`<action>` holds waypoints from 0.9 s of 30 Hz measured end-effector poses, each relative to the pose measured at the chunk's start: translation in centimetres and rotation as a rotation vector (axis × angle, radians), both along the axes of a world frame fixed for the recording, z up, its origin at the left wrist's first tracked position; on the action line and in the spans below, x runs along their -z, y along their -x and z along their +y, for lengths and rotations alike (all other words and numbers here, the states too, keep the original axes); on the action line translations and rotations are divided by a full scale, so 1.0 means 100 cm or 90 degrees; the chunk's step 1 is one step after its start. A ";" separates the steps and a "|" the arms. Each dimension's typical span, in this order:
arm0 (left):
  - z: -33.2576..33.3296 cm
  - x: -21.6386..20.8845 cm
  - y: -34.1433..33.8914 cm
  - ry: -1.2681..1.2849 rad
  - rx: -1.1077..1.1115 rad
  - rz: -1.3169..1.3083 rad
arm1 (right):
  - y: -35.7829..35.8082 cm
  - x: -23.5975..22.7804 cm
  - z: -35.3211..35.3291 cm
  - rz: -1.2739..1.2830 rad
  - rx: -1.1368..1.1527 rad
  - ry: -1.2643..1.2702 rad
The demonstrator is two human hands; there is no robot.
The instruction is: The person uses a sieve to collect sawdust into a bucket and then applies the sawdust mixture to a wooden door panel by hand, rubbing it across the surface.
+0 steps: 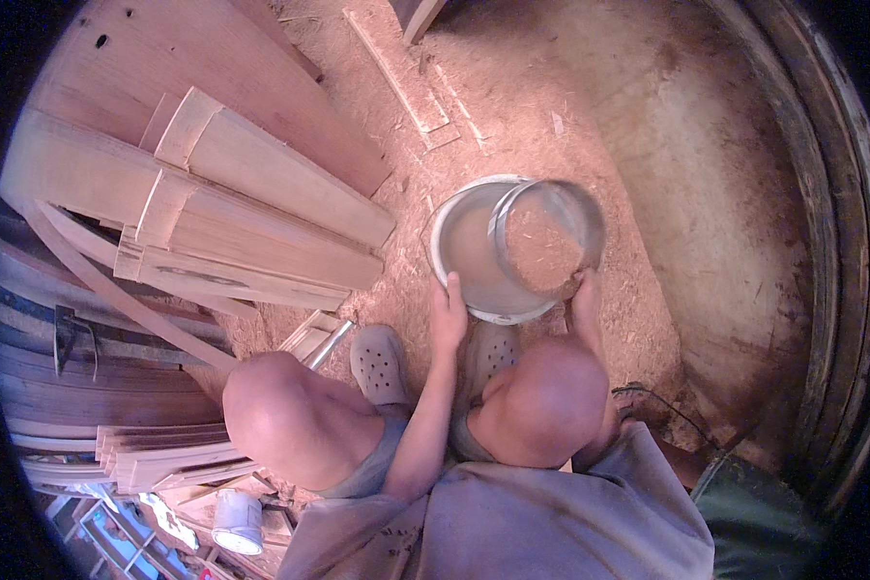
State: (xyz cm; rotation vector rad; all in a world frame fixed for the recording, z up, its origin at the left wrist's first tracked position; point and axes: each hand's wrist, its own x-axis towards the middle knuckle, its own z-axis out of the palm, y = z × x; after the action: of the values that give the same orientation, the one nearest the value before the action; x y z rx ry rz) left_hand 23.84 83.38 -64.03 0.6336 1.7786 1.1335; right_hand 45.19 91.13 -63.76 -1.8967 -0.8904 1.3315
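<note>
A round tub with a pale rim (441, 242) stands on the ground between and beyond my feet, with fine brownish dust (469, 237) inside. Tilted over its right half is a round sieve with a shiny metal rim (590, 217), slightly blurred, holding coarse reddish sawdust (539, 249). My right hand (586, 302) grips the near right edge of the sieve. At the near left side of the tub, my left hand (449, 311) closes on its rim, thumb upward; the other fingers are mostly hidden.
Wooden boards (271, 184) lean in stacks at the left. Sawdust covers the ground, where thin wood strips (401, 77) lie beyond the tub. A large pale sheet (715, 193) lies at the right beside a curved dark edge (831, 145). A white bucket (237, 522) stands lower left.
</note>
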 end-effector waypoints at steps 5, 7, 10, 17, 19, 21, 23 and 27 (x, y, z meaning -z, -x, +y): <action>-0.002 -0.001 -0.008 0.031 -0.027 0.066 | -0.014 0.012 -0.005 -0.129 -0.133 -0.045; 0.007 -0.004 -0.014 -0.041 -0.027 -0.022 | -0.035 0.037 0.003 0.079 0.050 -0.007; -0.003 -0.007 0.001 -0.001 -0.029 0.042 | 0.015 -0.030 -0.002 -0.158 -0.218 -0.037; -0.005 0.003 -0.004 -0.031 -0.055 0.013 | -0.003 -0.014 0.007 -0.200 -0.240 -0.073; 0.000 0.000 -0.004 -0.005 -0.014 -0.001 | 0.000 -0.024 0.014 0.116 0.107 0.021; 0.004 0.001 -0.007 -0.023 -0.021 0.030 | -0.033 0.008 0.014 0.000 -0.080 0.027; -0.001 0.004 -0.007 -0.032 -0.026 0.059 | -0.031 0.014 0.012 0.030 -0.068 -0.033; 0.003 0.008 -0.008 -0.058 -0.029 0.041 | -0.028 0.020 0.009 -0.069 -0.105 -0.028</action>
State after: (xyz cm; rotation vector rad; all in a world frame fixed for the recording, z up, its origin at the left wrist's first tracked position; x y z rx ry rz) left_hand 24.63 83.68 -64.84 0.6939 1.8111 1.2432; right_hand 47.98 92.05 -65.76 -1.9103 -1.1442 1.3010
